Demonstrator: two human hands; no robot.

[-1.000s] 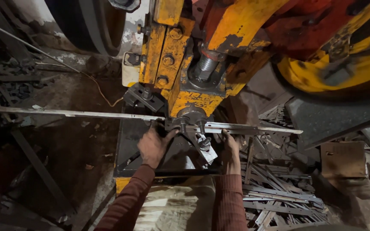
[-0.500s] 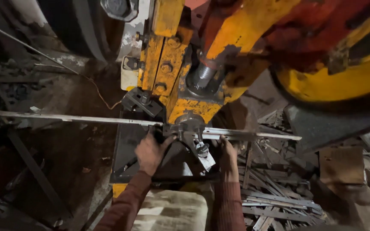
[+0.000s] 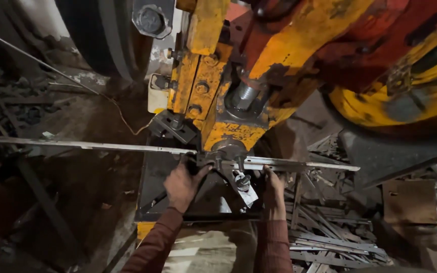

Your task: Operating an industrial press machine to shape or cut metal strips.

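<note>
Steel strip (image 3: 102, 146) — long, thin, flat; likely stiff but whippy over its length, edges probably sharp. It runs under the yellow press (image 3: 228, 101). Left hand (image 3: 182, 184) grips it beside the die, fingers curled; right hand (image 3: 273, 188) likewise, fingertips hidden. No containers — offcuts (image 3: 330, 237) lie loose past the right fingers.

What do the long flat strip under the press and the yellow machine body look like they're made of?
The long flat grey strip looks like bare metal, probably steel: thin, straight, dull sheen. The yellow press body seems to be painted heavy metal, its paint chipped and grimy.
</note>
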